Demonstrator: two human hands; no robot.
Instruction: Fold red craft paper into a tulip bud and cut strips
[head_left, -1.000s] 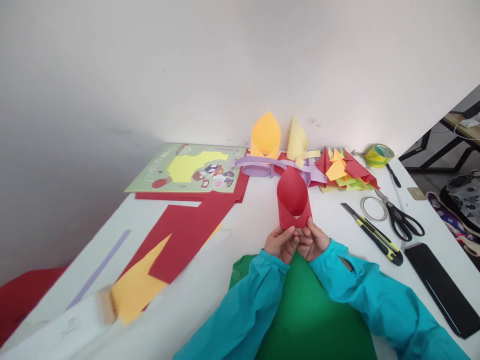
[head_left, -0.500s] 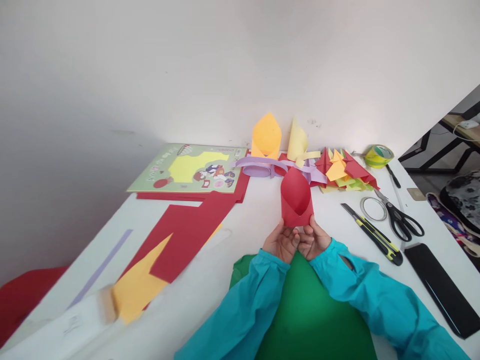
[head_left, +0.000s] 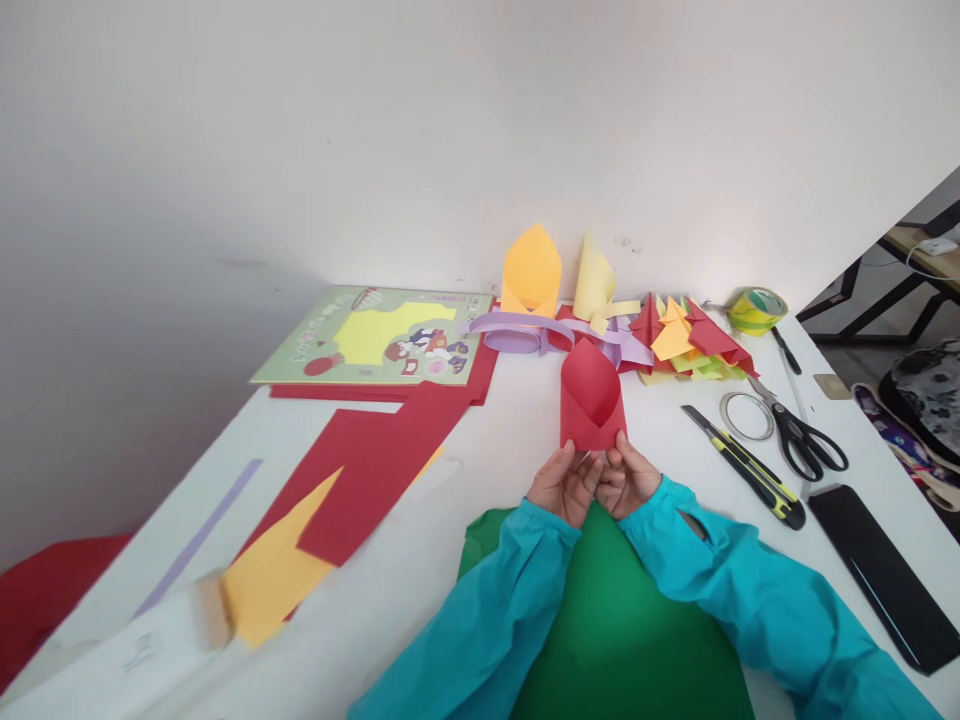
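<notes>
A red paper cone (head_left: pixel 592 420), rolled with a pointed back and an opening at the top, stands upright between both hands. My left hand (head_left: pixel 566 484) pinches its lower left edge with the thumb in front. On the lower right edge, my right hand (head_left: pixel 627 476) grips it the same way, and the fingertips of both hands nearly meet beneath it. Under my forearms lies a green sheet (head_left: pixel 637 620). Behind the red piece stand a similar orange paper cone (head_left: pixel 532 270) and a pale yellow one (head_left: pixel 595 275), with curled purple paper strips (head_left: pixel 517 330) in front of them.
To the right lie a box cutter (head_left: pixel 742 465), scissors (head_left: pixel 802 440), a clear tape roll (head_left: pixel 746 416), yellow tape (head_left: pixel 756 311) and a black case (head_left: pixel 881 575). Folded paper pieces (head_left: pixel 690 340) are heaped at the back. Leftward are a paper pad (head_left: pixel 315 340), red sheets (head_left: pixel 375 470) and orange paper (head_left: pixel 277 575).
My left thumb has shifted slightly further onto the front of the red paper cone. Otherwise both hands and the things on the table stay almost still.
</notes>
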